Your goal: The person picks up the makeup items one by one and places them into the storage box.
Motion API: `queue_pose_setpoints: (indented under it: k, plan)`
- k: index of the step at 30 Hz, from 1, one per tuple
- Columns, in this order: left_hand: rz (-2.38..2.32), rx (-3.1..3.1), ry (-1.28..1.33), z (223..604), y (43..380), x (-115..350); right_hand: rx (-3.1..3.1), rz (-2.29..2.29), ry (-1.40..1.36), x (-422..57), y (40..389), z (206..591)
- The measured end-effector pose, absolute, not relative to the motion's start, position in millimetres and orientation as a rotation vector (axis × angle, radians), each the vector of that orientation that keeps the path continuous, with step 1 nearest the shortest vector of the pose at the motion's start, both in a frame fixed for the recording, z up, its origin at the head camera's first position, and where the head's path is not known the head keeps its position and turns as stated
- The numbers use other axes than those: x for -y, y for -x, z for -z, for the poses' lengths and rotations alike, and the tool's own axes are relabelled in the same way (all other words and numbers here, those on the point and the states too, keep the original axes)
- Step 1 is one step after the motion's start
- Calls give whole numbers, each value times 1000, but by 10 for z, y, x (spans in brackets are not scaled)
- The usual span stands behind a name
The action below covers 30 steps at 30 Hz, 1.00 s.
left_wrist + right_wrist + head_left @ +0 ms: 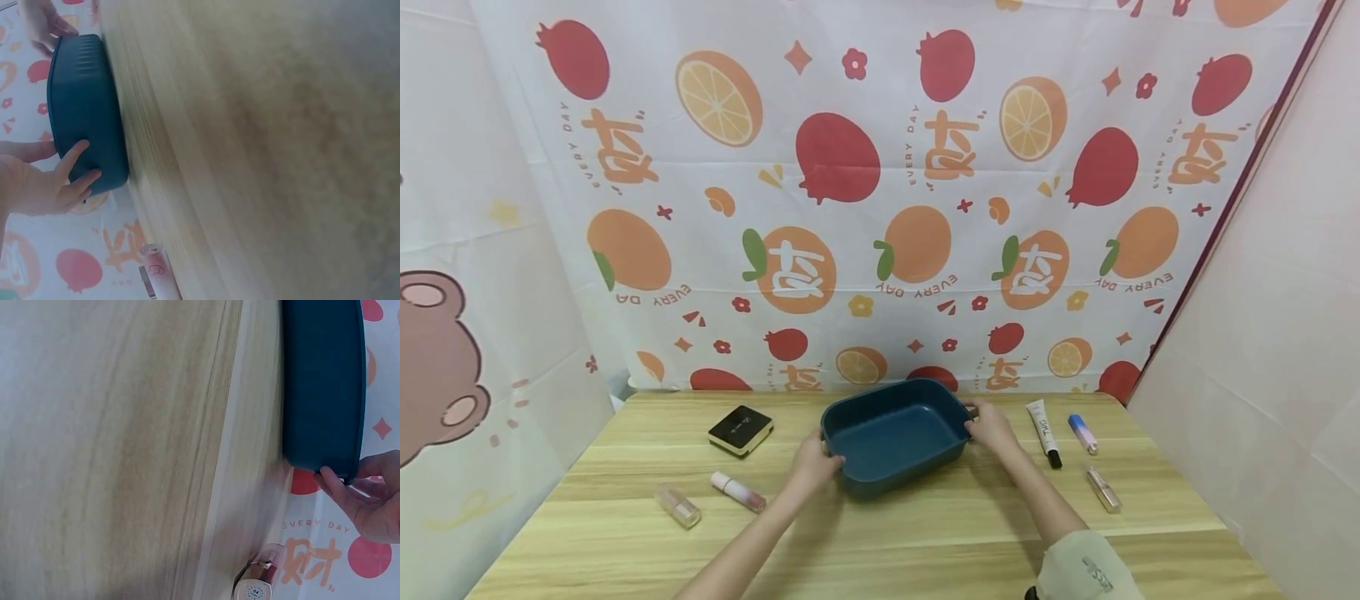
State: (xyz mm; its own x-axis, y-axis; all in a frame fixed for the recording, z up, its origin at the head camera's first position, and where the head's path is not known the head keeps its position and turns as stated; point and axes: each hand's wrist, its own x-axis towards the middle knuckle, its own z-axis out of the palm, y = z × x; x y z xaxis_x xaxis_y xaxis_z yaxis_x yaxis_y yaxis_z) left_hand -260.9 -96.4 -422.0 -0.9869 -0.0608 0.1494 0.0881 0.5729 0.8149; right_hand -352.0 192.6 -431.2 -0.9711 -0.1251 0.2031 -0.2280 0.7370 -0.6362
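A dark teal rectangular plastic bin (895,446) is at the middle of the table, its long side slightly skewed. Nothing shows inside it. My left hand (814,462) grips its left end, thumb over the rim; in the left wrist view the fingers (75,156) spread against the outer wall. At the right end, my right hand (992,427) holds the bin by its end rim. The right wrist view shows that hand (375,503) with its thumb and fingers pinching the rim. Whether the base touches the wood or hangs just above it, I cannot tell.
Left of the bin lie a black compact (741,430), a pink lip gloss (738,491) and a clear-capped tube (678,506). To the right are a white squeeze tube (1043,432), a blue-pink lipstick (1083,434) and a shiny lipstick (1103,489). A fruit-print curtain (857,250) hangs behind.
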Motion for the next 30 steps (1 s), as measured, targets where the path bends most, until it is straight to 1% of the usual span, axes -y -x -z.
queue_pose_setpoints:
  k: [8,19,30]
  plan:
    - [1451,2657,27,4191,2635,990,2806,-1190,-225,-1930,3481,4307]
    - [1576,2646,47,4169,2633,1011,2762,-1228,-202,-1935,3491,4273]
    - [1673,2626,35,4174,2639,1002,2750,-1146,-221,-1951,3503,4330]
